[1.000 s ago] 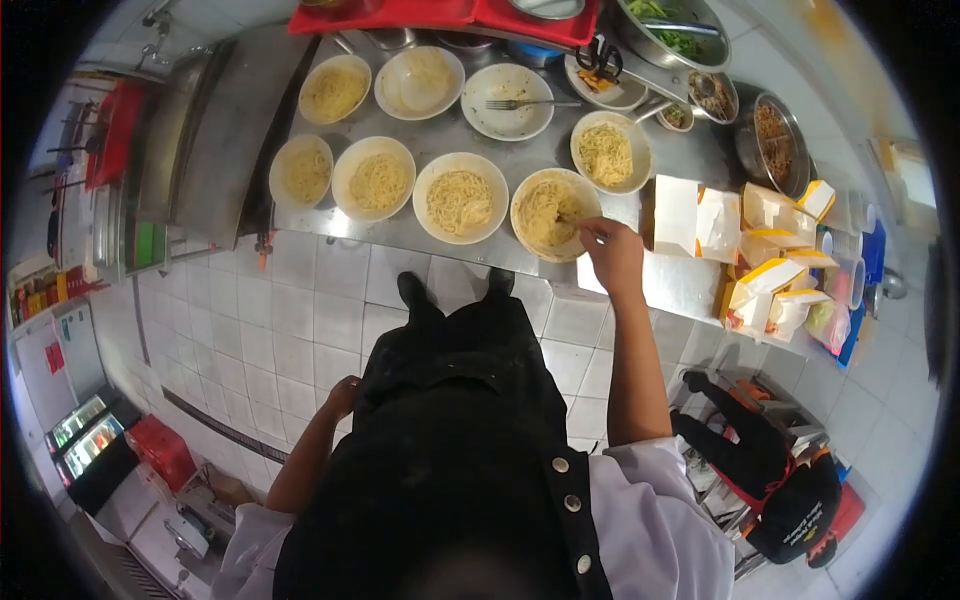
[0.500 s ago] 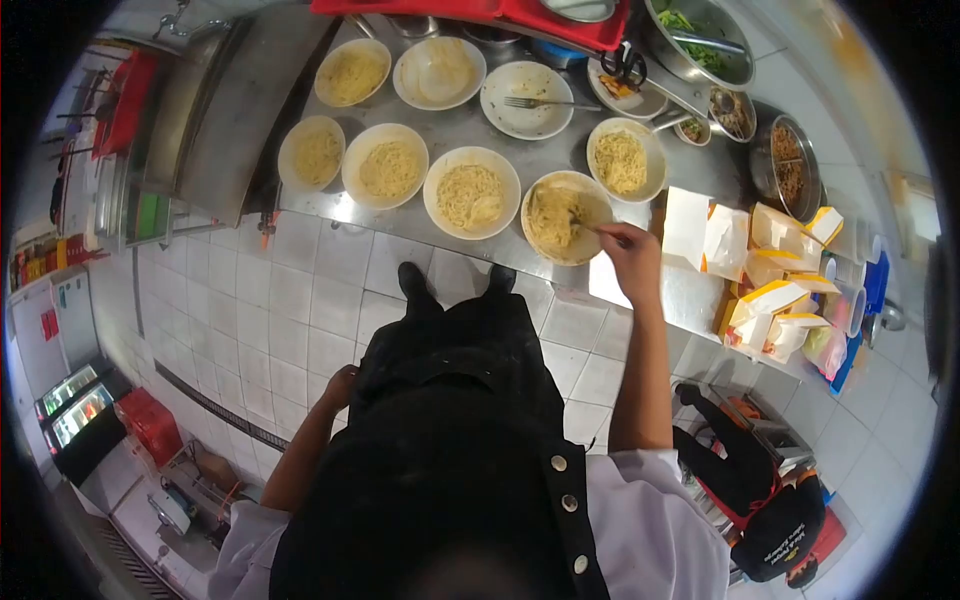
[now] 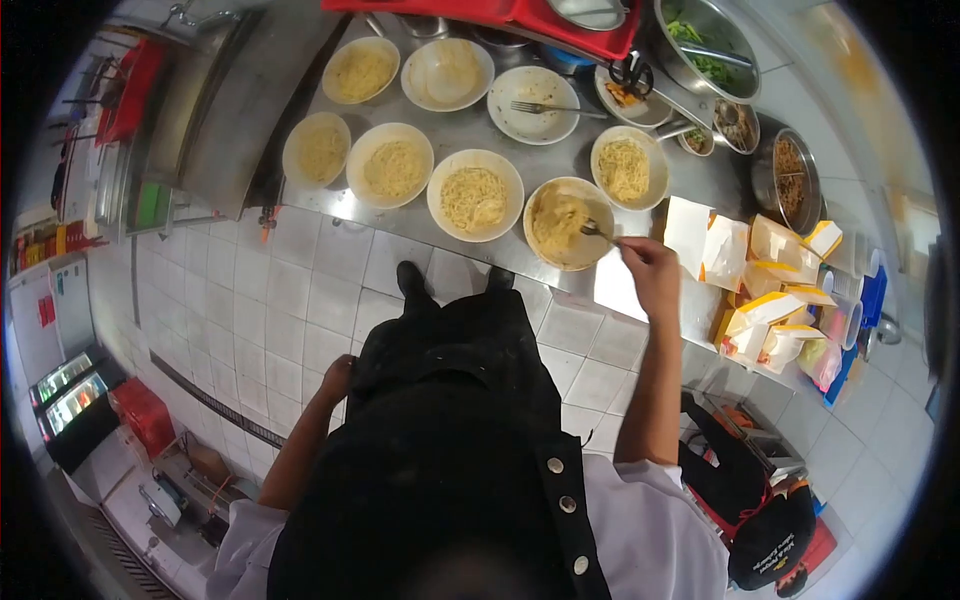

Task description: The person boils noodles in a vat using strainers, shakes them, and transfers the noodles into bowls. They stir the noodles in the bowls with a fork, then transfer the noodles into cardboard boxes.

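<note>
My right hand is closed on the handle of a fork, whose tines are at the right side of the noodles in a white bowl near the counter's front edge. Those noodles are pale yellow and bunched together. To the left stands another bowl of noodles, and behind to the right is one more noodle bowl. My left hand hangs low beside my black apron, away from the counter; its fingers look curled, but what they hold, if anything, is hidden.
More noodle bowls line the steel counter. Behind them are a used bowl with a fork and a red tray. Open paper boxes and metal pots stand on the right. A co-worker is at lower right.
My right hand has shifted right and slightly down, drawing the fork from the middle of the noodles toward the bowl's right side. My left hand stays low beside the apron.
</note>
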`<state>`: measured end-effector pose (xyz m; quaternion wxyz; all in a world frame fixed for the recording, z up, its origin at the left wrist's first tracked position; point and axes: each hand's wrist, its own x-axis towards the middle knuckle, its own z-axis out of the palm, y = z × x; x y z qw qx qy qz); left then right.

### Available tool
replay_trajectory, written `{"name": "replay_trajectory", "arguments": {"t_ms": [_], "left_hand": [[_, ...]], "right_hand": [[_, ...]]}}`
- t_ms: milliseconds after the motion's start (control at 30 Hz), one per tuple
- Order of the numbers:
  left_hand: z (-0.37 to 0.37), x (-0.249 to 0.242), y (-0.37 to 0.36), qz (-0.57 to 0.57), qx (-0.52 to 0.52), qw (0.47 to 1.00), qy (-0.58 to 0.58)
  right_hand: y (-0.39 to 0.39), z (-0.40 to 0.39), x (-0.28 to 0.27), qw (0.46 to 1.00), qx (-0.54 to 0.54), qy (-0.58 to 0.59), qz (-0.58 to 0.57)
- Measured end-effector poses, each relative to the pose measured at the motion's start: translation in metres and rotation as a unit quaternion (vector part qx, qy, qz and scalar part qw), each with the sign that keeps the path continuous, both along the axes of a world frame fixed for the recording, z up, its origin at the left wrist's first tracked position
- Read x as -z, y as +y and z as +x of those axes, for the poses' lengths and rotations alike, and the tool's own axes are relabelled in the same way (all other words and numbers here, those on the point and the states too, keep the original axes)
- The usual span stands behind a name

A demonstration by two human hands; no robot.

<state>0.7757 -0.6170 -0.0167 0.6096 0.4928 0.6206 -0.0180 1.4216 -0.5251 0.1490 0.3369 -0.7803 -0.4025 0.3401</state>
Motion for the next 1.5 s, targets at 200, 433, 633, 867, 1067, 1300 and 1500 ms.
{"name": "replay_trajectory", "arguments": {"t_ms": [200, 433, 633, 867, 1067, 1300, 1500], "left_hand": [[-0.047, 0.077, -0.033, 0.011, -0.062, 0.998, -0.018], [0.025, -0.024, 0.013, 0.020, 0.015, 0.998, 0.053], [-0.008, 0.018, -0.015, 0.028, -0.021, 0.999, -0.038], [-0.014, 0.037, -0.011, 0.019, -0.040, 0.999, -0.013], [-0.020, 0.046, -0.023, 0.025, -0.010, 0.999, -0.026], [-0.012, 0.023, -0.011, 0.068, 0.019, 0.998, 0.005], [-0.031, 0.055, -0.030, -0.020, -0.044, 0.999, 0.018]], "right_hand": [[0.005, -0.022, -0.049, 0.943, -0.067, -0.325, -0.026], [0.009, 0.005, 0.026, 0.997, -0.013, 0.078, -0.010], [0.011, -0.025, -0.039, 0.919, -0.085, -0.384, 0.018], [0.009, 0.012, 0.026, 0.995, -0.021, 0.095, 0.006], [0.005, -0.019, -0.034, 0.935, -0.102, -0.340, 0.017], [-0.004, 0.005, 0.018, 0.999, -0.020, 0.048, -0.006], [-0.002, -0.015, -0.029, 0.944, -0.052, -0.323, -0.046]]}}
